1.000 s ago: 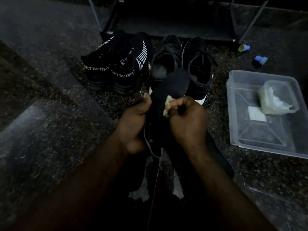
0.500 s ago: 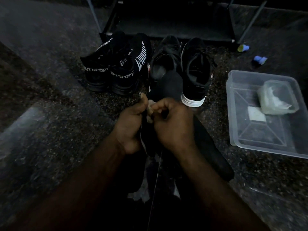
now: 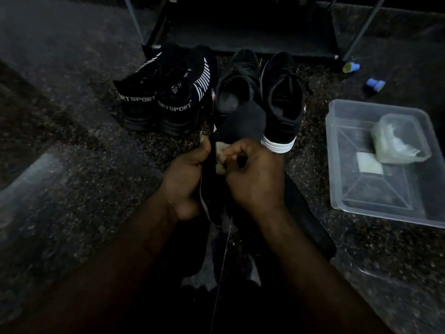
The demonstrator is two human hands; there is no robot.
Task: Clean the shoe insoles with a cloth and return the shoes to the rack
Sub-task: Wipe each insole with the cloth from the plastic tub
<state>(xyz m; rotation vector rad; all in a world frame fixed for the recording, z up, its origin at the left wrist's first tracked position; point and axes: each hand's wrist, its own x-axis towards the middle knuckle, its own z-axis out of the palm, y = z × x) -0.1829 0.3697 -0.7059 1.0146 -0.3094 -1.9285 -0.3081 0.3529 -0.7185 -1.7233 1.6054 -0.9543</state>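
Gripping the insole [image 3: 243,121] edge is the left hand [image 3: 185,174] — right hand [image 3: 255,177] pinches cloth [image 3: 220,153].

Insole [image 3: 243,121]: black, flat, toe end up and tilted away, held along its left edge by the left grip [image 3: 185,179]
Cloth [image 3: 220,156]: small pale wad, pinched in the right grip [image 3: 255,174], touching the insole's face
Striped shoes [image 3: 166,100]: black pair, white "SPORT" lettering, heels toward the camera, side by side on the floor
Laced shoes [image 3: 281,102]: black pair, white sole, just right of the striped pair
Rack [image 3: 252,32]: dark frame, just behind both pairs
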